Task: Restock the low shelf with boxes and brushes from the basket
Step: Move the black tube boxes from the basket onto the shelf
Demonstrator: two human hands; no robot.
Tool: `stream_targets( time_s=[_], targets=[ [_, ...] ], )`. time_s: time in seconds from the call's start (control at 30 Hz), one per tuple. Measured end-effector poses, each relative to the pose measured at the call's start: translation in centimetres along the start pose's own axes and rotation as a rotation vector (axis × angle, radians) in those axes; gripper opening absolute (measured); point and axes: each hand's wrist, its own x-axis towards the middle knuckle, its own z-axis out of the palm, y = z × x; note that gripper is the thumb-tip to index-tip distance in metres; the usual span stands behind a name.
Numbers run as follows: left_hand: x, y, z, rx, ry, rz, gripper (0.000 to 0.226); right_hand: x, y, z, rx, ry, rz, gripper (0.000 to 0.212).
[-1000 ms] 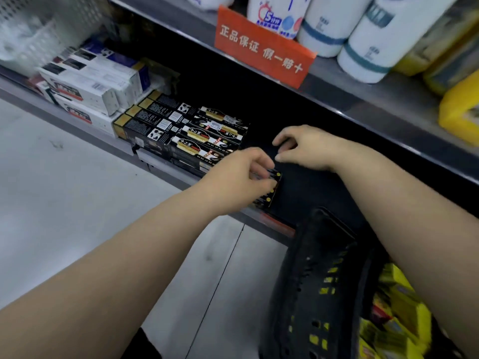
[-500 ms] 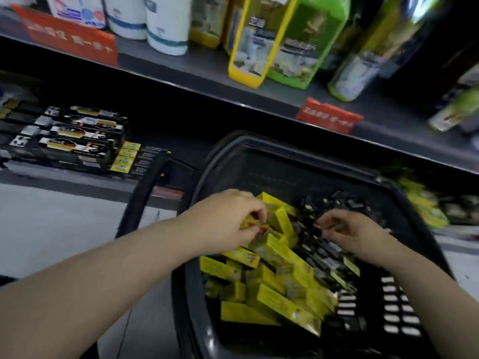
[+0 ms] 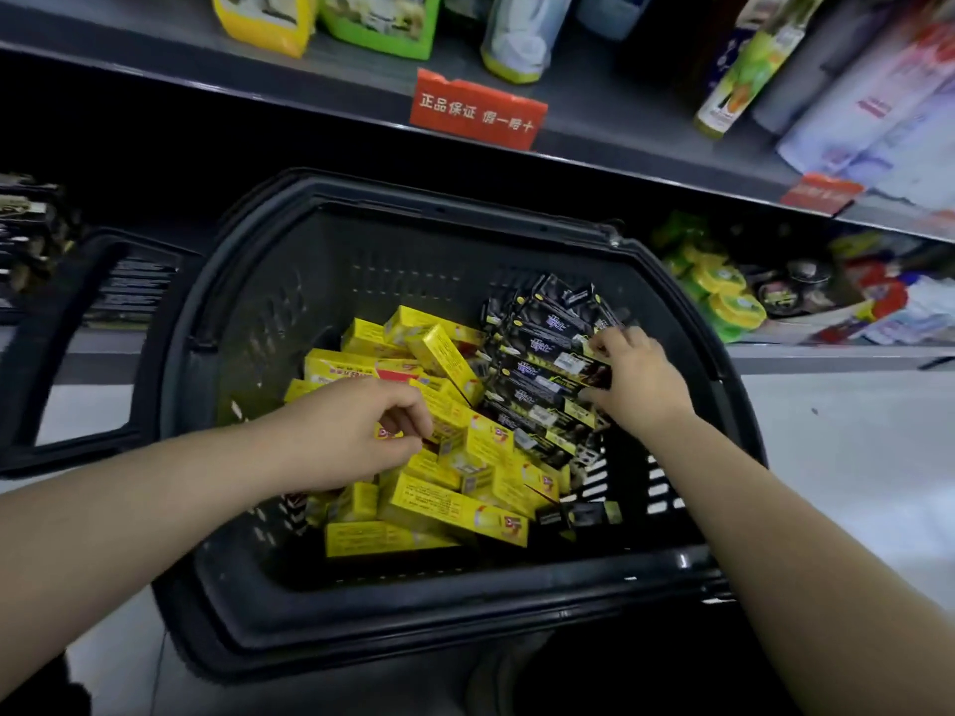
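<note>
well, both hands are down inside the big black plastic basket (image 3: 413, 602). the left hand (image 3: 356, 431) curls its fingers round one of the long yellow cardboard boxes (image 3: 447, 413). the right hand (image 3: 638, 382) pinches a long black cardboard box (image 3: 555, 361) between thumb and fingers.

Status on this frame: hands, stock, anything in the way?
Left hand pinching a yellow box in the basket. Right hand gripping black boxes. Both loads still inside the basket. No obstruction seen.
</note>
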Motion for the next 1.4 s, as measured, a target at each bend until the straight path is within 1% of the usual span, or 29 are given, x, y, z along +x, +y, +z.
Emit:
stream_targets(
  time_s=[0.03, 0.1, 0.23, 0.33, 0.37, 0.43, 0.5, 0.53, 0.63, 0.73, 0.8, 0.83, 0.87, 0.9, 0.93, 0.97, 1.0, 1.03, 1.07, 1.1, 1.13, 1.17, 1.2, 1.23, 1.27, 1.3, 1.33, 1.4],
  targets=[
    [0.1, 0.0, 0.0, -0.031, 0.003, -0.007, 0.009, -0.1, 0.1, 0.4, -0.013, -0.021, 0.007, 0.056],
    [0.2, -0.1, 0.0, -0.098, 0.008, -0.031, 0.009, -0.1, 0.1, 1.1, -0.005, 0.013, 0.007, 0.055],
    [0.6, 0.0, -0.1, -0.235, 0.0, -0.099, 0.009, 0.0, -0.4, 1.2, 0.142, 0.114, 0.021, 0.04],
    [0.8, 0.0, -0.1, -0.333, -0.029, -0.153, 0.008, 0.1, -0.8, 0.5, 0.193, 0.155, 0.007, 0.026],
    [0.8, 0.0, -0.1, -0.366, -0.037, -0.167, 0.008, 0.2, -0.9, 0.3, 0.208, 0.162, 0.012, 0.024],
    [0.7, 0.1, -0.2, -0.422, -0.046, -0.191, 0.008, 0.3, -1.1, 0.0, 0.217, 0.137, 0.004, 0.031],
    [0.7, 0.1, -0.4, -0.46, -0.049, -0.205, 0.008, 0.3, -1.4, 0.3, 0.169, 0.103, -0.026, 0.041],
    [0.7, 0.2, -0.5, -0.472, -0.048, -0.208, 0.009, 0.3, -1.7, 0.5, 0.157, 0.106, -0.031, 0.042],
    [0.5, 0.2, -0.8, -0.477, -0.048, -0.219, 0.009, 0.1, -2.3, 1.1, 0.147, 0.172, -0.042, 0.035],
    [0.3, 0.3, -1.0, -0.463, -0.056, -0.229, 0.009, -0.2, -3.2, 1.0, 0.131, 0.191, -0.052, 0.031],
    [0.2, 0.3, -1.1, -0.457, -0.045, -0.244, 0.011, -0.5, -4.1, 0.0, 0.202, 0.173, -0.034, 0.037],
    [0.2, 0.3, -1.0, -0.454, -0.029, -0.257, 0.015, -0.6, -4.8, -0.8, 0.281, 0.161, -0.024, 0.041],
    [0.2, 0.4, -0.9, -0.475, -0.014, -0.277, 0.024, -0.9, -5.7, -1.7, 0.385, 0.144, -0.022, 0.041],
    [0.3, 0.5, -0.8, -0.547, -0.005, -0.31, 0.037, -1.5, -6.9, -2.6, 0.503, 0.121, -0.04, 0.036],
    [0.4, 0.7, -0.6, -0.672, 0.002, -0.348, 0.048, -2.3, -8.2, -3.3, 0.613, 0.09, -0.078, 0.03],
    [0.5, 1.1, -0.4, -0.832, 0.009, -0.385, 0.054, -3.4, -9.5, -3.6, 0.695, 0.049, -0.134, 0.026],
    [0.6, 1.6, -0.2, -0.996, 0.027, -0.419, 0.053, -4.6, -10.8, -3.9, 0.754, -0.007, -0.203, 0.026],
    [0.8, 1.9, 0.0, -1.134, 0.076, -0.455, 0.046, -5.7, -11.9, -4.0, 0.794, -0.078, -0.278, 0.029],
    [1.0, 2.0, 0.1, -1.221, 0.145, -0.497, 0.039, -6.3, -12.6, -4.0, 0.818, -0.158, -0.341, 0.031],
    [1.1, 1.9, 0.2, -1.249, 0.204, -0.542, 0.033, -6.4, -12.7, -3.9, 0.814, -0.227, -0.378, 0.028],
    [1.2, 1.8, 0.2, -1.247, 0.236, -0.579, 0.031, -5.9, -12.4, -4.0, 0.801, -0.255, -0.378, 0.021],
    [1.2, 1.6, 0.1, -1.244, 0.246, -0.6, 0.032, -4.9, -11.5, -4.0, 0.793, -0.219, -0.329, 0.014],
    [1.2, 1.4, 0.0, -1.242, 0.243, -0.607, 0.032, -3.6, -10.2, -3.9, 0.788, -0.147, -0.234, 0.011],
    [1.1, 1.3, -0.1, -1.238, 0.235, -0.6, 0.032, -2.2, -8.5, -3.7, 0.736, -0.066, -0.133, 0.016],
    [1.1, 1.2, -0.2, -1.229, 0.23, -0.592, 0.032, -0.8, -6.7, -3.3, 0.629, -0.001, -0.055, 0.027],
    [1.0, 1.3, -0.3, -1.218, 0.227, -0.585, 0.033, 0.2, -5.1, -2.8, 0.494, 0.02, -0.007, 0.039],
    [1.0, 1.2, -0.3, -1.207, 0.226, -0.58, 0.034, 1.0, -3.8, -2.1, 0.38, 0.004, 0.021, 0.049],
    [1.0, 1.2, -0.2, -1.192, 0.225, -0.581, 0.035, 1.7, -2.1, -0.8, 0.277, -0.076, 0.052, 0.058]
  ],
)
